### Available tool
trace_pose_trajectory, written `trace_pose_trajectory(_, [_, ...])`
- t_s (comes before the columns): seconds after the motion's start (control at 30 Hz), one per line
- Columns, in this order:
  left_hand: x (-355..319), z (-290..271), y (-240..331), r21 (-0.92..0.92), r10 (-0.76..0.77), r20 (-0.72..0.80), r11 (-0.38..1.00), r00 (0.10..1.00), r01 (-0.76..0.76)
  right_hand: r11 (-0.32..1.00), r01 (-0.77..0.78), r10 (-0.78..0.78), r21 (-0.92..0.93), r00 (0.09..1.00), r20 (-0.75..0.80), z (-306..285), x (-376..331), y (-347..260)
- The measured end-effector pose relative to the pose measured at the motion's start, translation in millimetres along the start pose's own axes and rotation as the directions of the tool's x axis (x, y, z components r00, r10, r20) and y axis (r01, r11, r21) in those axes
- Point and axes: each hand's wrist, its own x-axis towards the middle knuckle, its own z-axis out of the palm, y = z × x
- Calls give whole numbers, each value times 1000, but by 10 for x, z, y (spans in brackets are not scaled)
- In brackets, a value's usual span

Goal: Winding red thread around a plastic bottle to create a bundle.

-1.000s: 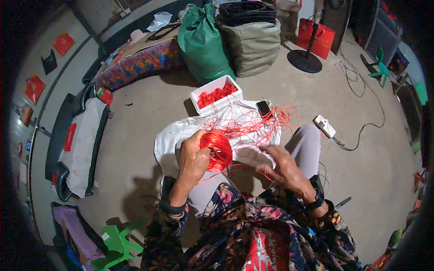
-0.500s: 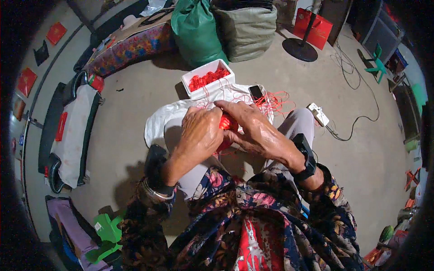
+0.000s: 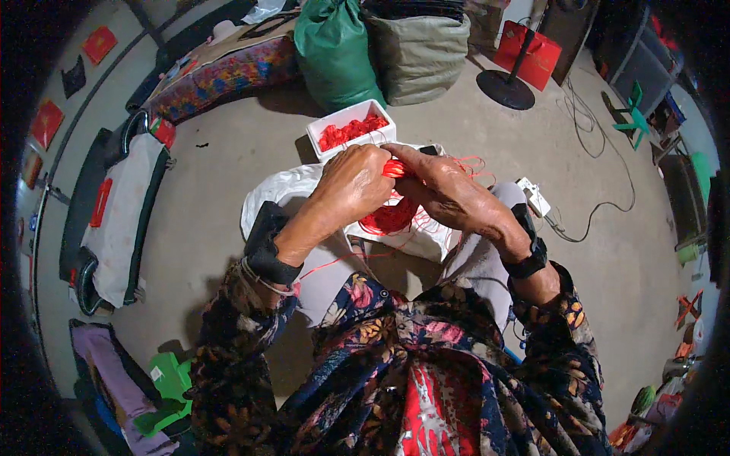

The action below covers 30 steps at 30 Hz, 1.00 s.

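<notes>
A bundle of thin red cord [image 3: 389, 219] hangs in loops over my lap, its upper part squeezed between my two hands. My left hand [image 3: 353, 181] is closed round the left side of the bundle, knuckles up. On the right side, my right hand [image 3: 445, 186] grips it too, its finger reaching across to the left hand. The fingertips of both hands are hidden. A strand of cord trails down toward my left wrist. Beneath the hands, a white sack [image 3: 277, 188] spreads across my knees. More loose red cord [image 3: 473, 165] lies past my right hand.
Just beyond the sack stands a white box [image 3: 313, 137] of red pieces. A dark phone [image 3: 430, 150] shows partly behind my right hand. Farther off are a green sack [image 3: 334, 57], a beige sack [image 3: 422, 61] and a round stand base [image 3: 506, 90]. At right lies a power strip [image 3: 534, 196].
My hands have shifted slightly up and away from me, and the fingers have closed tighter. Much more of the red cord bundle now shows below them. The phone is mostly covered.
</notes>
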Motion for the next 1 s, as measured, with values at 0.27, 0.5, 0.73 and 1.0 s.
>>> trace_pose_trajectory(0.27, [16, -123, -20, -285, -38, 49, 957, 998, 51, 972, -58, 73, 229, 996, -59, -5, -32, 90])
trace_pose_trajectory(0.5, [-34, -54, -121, -699, -132, 12, 708, 991, 102, 837, -212, 266, 505, 963, -36, -124, 3, 124])
trace_pose_trajectory(0.73, [4, 229, -141, -1000, -247, -6, 26, 969, 0, 596, -90, 349, 798, 924, -156, 85, 9, 204])
trace_pose_trajectory(1.0, [98, 243, -281, -915, -135, -220, 371, 966, -157, 463, -55, 400, 885, 904, -153, 111, 27, 141])
